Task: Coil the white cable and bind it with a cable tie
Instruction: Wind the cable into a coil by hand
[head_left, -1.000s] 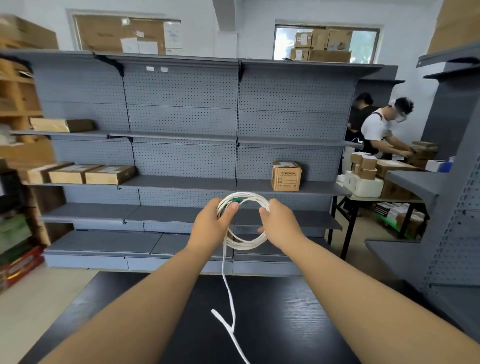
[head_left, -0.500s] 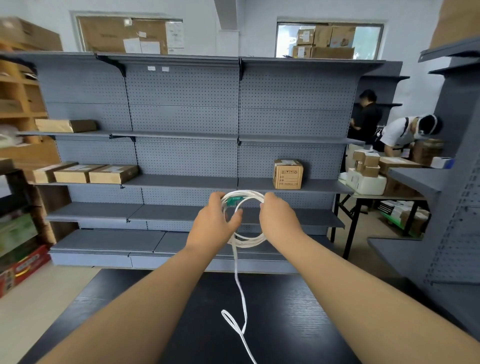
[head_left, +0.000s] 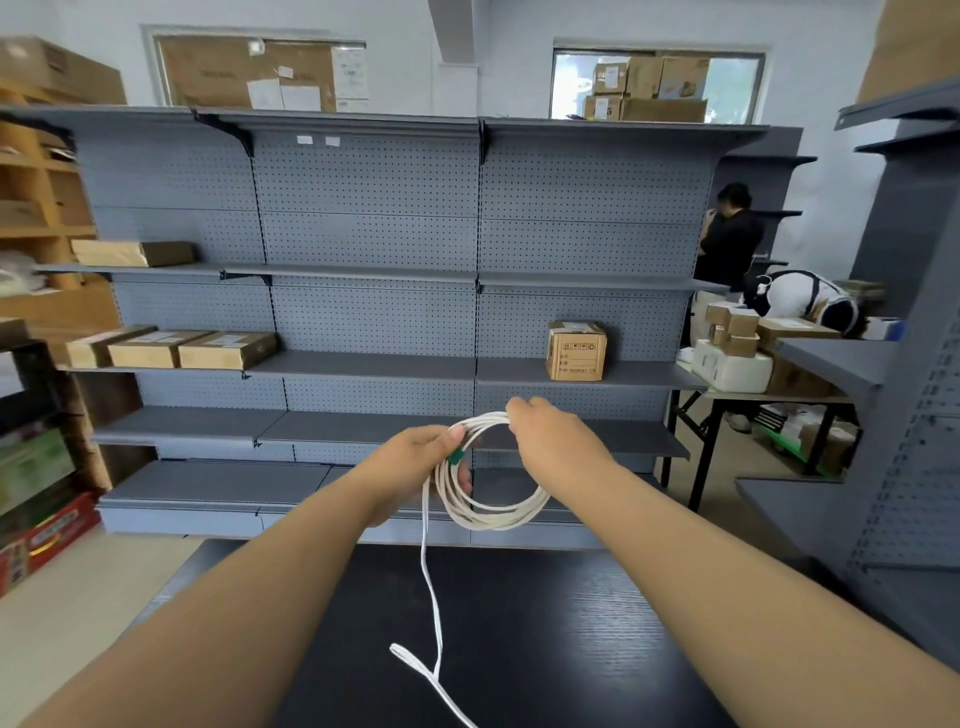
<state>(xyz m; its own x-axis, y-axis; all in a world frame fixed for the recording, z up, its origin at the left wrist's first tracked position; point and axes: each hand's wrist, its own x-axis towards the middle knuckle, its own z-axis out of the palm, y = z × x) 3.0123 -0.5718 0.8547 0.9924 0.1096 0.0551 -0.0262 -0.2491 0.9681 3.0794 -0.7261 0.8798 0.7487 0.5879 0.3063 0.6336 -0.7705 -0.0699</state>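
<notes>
The white cable (head_left: 498, 522) is mostly coiled and held above the table (head_left: 571, 649); a loose tail hangs at 6 o'clock, uncoiled. The left hand (head_left: 410, 467) grips the coil at 9 o'clock, and the right hand (head_left: 550, 441) pinches it at 1 o'clock. No tie appears fitted yet.

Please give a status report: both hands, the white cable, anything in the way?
Left hand grips coil's side, right hand pinches its top. White cable partly coiled, tail hangs to black table. No tie seen. Nothing blocking.
</notes>
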